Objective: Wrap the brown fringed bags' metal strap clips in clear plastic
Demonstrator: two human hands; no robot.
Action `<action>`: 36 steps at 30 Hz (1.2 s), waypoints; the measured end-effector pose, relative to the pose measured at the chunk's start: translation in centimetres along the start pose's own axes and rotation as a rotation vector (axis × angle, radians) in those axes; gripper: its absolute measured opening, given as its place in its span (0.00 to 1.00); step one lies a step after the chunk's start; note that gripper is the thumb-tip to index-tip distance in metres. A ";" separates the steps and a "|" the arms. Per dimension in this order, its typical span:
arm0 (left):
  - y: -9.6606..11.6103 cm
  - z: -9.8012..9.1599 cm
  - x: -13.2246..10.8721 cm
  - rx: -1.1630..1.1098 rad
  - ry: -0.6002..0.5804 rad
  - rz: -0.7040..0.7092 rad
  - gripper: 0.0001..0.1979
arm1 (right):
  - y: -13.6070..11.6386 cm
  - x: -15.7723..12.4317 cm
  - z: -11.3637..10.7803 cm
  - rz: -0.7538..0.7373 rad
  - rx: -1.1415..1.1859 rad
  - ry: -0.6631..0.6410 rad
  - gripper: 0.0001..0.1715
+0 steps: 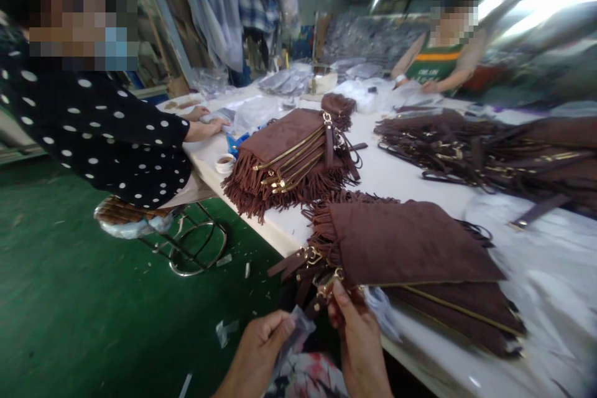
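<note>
In the head view, my left hand [259, 348] pinches a small piece of clear plastic [302, 327] between thumb and fingers. My right hand [358, 334] is closed on the strap clasp [336, 275], a gold metal fitting with a short brown strap at the table's edge. Just beyond lies a stack of brown suede fringed bags [410, 239], flat on the table, with gold zippers along their edges and fringe toward the left. My fingertips partly hide the clasp.
Another stack of fringed bags [291, 137] stands farther back beside a small white tub [225, 163]. More bags [489, 143] lie at right on the white table [368, 183]. One person [93, 118] sits at left by a stool [135, 217]; another [436, 65] works across the table.
</note>
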State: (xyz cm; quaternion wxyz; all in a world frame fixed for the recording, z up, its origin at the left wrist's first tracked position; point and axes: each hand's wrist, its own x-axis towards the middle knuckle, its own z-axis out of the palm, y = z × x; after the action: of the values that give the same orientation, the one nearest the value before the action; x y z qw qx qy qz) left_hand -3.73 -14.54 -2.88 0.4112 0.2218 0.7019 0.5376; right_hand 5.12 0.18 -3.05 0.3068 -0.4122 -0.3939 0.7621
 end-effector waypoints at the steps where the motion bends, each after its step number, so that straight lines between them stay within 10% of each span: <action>1: 0.2 0.5 0.4 -0.031 0.014 0.003 0.24 | 0.0 0.0 -0.1 0.005 -0.020 0.005 0.20; 12: 3.8 5.3 4.8 -0.289 0.110 0.096 0.23 | -2.1 -0.8 -0.9 -0.064 -0.265 0.011 0.26; 23: 3.6 6.5 6.4 -0.196 0.189 0.161 0.20 | 0.8 -0.6 -1.3 -0.054 -0.196 0.073 0.29; 36: 2.0 5.8 4.5 -0.716 0.073 -0.047 0.17 | -0.8 -0.5 -0.3 0.047 -0.057 0.062 0.29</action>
State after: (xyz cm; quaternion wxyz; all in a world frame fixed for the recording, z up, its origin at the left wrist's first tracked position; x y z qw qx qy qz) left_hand -1.79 -7.15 -3.00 0.4496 0.0282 0.4884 0.7473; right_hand 5.69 0.30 -2.28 0.2889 -0.4531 -0.3959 0.7446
